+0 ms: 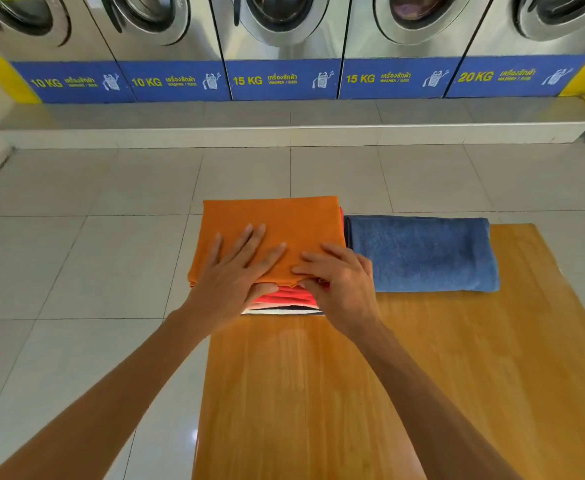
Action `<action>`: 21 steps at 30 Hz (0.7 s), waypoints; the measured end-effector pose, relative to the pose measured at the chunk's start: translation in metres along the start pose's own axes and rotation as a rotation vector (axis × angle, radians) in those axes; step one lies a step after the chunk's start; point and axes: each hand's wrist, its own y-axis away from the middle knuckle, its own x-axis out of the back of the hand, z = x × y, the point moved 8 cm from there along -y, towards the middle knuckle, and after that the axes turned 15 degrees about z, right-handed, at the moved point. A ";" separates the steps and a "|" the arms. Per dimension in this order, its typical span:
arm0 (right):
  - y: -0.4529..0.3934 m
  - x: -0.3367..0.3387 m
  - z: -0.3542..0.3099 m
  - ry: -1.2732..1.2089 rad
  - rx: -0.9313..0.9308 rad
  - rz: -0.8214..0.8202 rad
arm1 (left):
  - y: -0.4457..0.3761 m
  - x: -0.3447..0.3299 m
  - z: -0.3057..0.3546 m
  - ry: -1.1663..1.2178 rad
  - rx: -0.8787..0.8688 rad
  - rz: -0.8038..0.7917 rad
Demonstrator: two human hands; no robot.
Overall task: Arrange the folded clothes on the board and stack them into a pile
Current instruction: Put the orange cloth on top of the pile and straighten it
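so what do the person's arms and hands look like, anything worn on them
Both arms are bare up to the frame's bottom edge, with no sleeves showing. The left hand and the right hand wear no gloves, and no rings, watch or bracelets show on the fingers or wrists. Fingernails are short and unpainted.

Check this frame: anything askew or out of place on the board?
The pile overhangs the wooden board's far-left corner, above the floor. The orange cloth on top sits skewed against the red layers beneath. The blue towel lies unstacked beside it.
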 end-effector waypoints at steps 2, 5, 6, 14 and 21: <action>-0.001 0.009 0.004 0.009 0.019 0.071 | 0.002 0.002 -0.004 -0.032 -0.017 0.021; 0.001 0.015 -0.003 0.116 0.100 0.071 | 0.012 0.004 -0.014 -0.033 0.025 0.032; 0.003 0.010 -0.007 0.175 0.143 0.020 | 0.016 0.004 -0.017 -0.041 0.037 0.026; 0.003 -0.007 0.007 0.338 0.219 -0.063 | 0.016 0.001 -0.016 -0.060 0.169 0.013; 0.009 0.003 0.014 0.306 0.197 -0.055 | 0.012 0.006 -0.005 -0.120 0.216 0.064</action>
